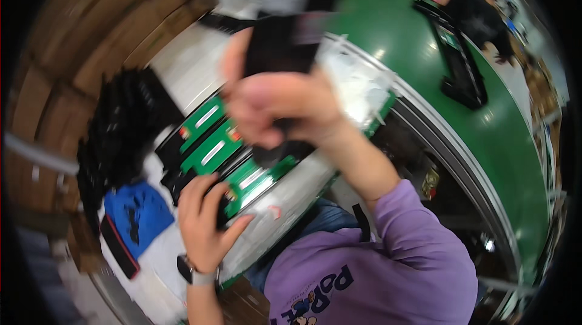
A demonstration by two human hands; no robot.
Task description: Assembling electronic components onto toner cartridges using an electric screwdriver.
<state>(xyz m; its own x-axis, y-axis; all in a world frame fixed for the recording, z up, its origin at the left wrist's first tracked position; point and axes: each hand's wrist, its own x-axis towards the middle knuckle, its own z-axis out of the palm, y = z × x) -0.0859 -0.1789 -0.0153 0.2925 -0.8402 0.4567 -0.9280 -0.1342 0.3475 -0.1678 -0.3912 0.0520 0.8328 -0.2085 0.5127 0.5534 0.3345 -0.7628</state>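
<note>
My right hand (279,104) is closed round a black, blurred object (282,49), held up over the bench. Motion smear hides what kind of object it is; a dark rounded part of it shows below the fingers. Under that hand lie several black housings with green circuit boards (209,154), each board bearing a white label strip. My left hand (206,222), with a watch at its wrist, rests with fingers apart on the near left end of the housings. Its fingertips touch the black edge beside the nearest green board (248,181).
Black parts (124,125) are piled at the left, with a blue cloth-like item (139,216) in front. Cardboard boxes (66,113) stand behind. A green conveyor (400,40) curves along the right, carrying a long black housing (458,61). Another person (482,16) is beyond it.
</note>
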